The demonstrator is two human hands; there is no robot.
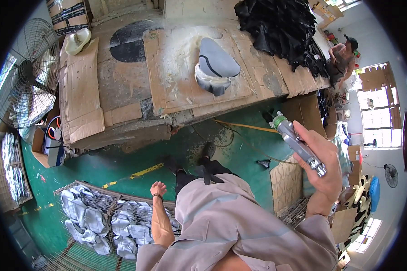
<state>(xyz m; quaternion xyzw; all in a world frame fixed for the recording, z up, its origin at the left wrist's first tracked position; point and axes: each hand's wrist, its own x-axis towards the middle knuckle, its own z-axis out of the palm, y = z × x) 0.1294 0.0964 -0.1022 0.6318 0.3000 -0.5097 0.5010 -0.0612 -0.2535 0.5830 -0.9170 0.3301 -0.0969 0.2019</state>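
My right hand is raised at the right and wrapped round a grey metal hand tool. The tool has a green collar at its far end and a shiny fitting at its near end; its exact kind is unclear. My left hand hangs low by my side, a dark band on its wrist, fingers curled in with nothing visible in them. On the cardboard-covered workbench rests a grey, rounded saddle-shaped piece with a black curved line. Beneath it sits a whitish base. Neither hand touches them.
A wire rack with grey-white pieces stands behind my left arm. Black sheets are heaped at the bench's far right, near another person. A large fan is at left, a cream shell beside it. An orange hose hangs below the bench edge.
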